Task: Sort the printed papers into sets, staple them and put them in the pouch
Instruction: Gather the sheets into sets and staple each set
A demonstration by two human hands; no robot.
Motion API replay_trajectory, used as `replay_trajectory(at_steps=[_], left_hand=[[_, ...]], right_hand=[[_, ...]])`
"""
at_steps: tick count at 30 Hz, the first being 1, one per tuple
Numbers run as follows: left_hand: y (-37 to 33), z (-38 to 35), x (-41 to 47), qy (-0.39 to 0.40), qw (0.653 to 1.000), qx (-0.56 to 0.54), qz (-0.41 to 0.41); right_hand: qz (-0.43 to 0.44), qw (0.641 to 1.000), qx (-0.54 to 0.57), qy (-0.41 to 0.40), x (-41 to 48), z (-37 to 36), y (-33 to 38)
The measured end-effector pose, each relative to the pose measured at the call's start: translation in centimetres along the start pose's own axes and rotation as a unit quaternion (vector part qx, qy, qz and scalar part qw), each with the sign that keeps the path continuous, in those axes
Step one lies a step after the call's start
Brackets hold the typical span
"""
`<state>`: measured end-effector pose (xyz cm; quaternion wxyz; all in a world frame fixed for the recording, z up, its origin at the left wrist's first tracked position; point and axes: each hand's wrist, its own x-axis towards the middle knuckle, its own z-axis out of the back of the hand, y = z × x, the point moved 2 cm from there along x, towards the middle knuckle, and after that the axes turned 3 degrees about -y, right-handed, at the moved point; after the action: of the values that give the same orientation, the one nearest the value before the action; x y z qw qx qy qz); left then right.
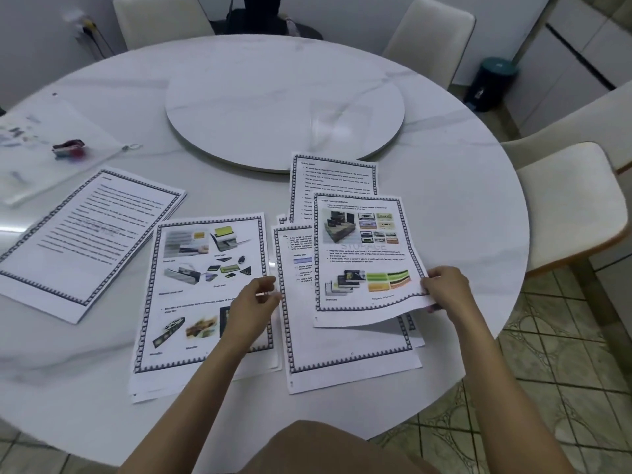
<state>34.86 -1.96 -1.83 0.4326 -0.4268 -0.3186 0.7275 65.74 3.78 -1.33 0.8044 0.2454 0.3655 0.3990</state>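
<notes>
Printed papers with dark borders lie on the white round table (pixel 444 206). A text stack (pixel 85 241) lies at the left. A picture page pile (pixel 205 295) sits in the middle. A page (pixel 342 343) lies to its right, with another text page (pixel 333 176) behind. My right hand (pixel 444 289) grips the lower right corner of a picture sheet (pixel 362 254), lifted just above that pile. My left hand (pixel 254 302) hovers over the gap between the middle pile and the right pile, fingers loosely curled, holding nothing. A clear pouch (pixel 41 148) lies far left with a small stapler (pixel 68 148) on it.
A round turntable (pixel 284 104) sits in the table's middle. White chairs stand at the back (pixel 431 42) and at the right (pixel 574 206). A dark bin (pixel 492 83) stands on the tiled floor at the right.
</notes>
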Motion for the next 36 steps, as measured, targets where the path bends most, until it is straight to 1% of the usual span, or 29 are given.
replay_trajectory(at_steps=[5, 9, 12, 15, 19, 23, 28, 32, 36], left_hand=[[0.6, 0.4, 0.0, 0.029, 0.999, -0.027, 0.009], [0.9, 0.7, -0.3, 0.055, 0.997, -0.045, 0.021], [1.2, 0.8, -0.4, 0.071, 0.996, -0.051, 0.022], [1.4, 1.0, -0.3, 0.082, 0.995, -0.054, 0.022], [1.6, 1.4, -0.1, 0.085, 0.995, -0.056, 0.018], [1.8, 1.8, 0.2, 0.077, 0.995, -0.068, 0.016], [1.6, 3.0, 0.6, 0.044, 0.996, -0.077, 0.015], [1.2, 4.5, 1.0, 0.009, 0.998, -0.063, -0.007], [1.4, 6.5, 1.6, -0.040, 0.992, -0.121, 0.001]], right_hand=[[-0.029, 0.999, -0.026, -0.005, -0.5, -0.7, -1.6], [-0.064, 0.998, 0.015, -0.006, -1.1, -0.9, -2.1], [-0.071, 0.997, 0.041, -0.011, -1.7, -1.2, -2.2], [-0.043, 0.998, 0.047, -0.017, -1.9, -1.7, -2.3], [0.025, 0.998, 0.057, -0.025, -2.5, -2.3, -2.2], [0.071, 0.993, 0.095, -0.015, -3.8, -3.3, -1.4], [0.101, 0.982, 0.160, 0.021, -5.5, -5.5, 0.0], [0.114, 0.974, 0.195, 0.030, -6.7, -7.6, 1.3], [0.142, 0.968, 0.194, 0.075, -8.1, -9.8, 2.5]])
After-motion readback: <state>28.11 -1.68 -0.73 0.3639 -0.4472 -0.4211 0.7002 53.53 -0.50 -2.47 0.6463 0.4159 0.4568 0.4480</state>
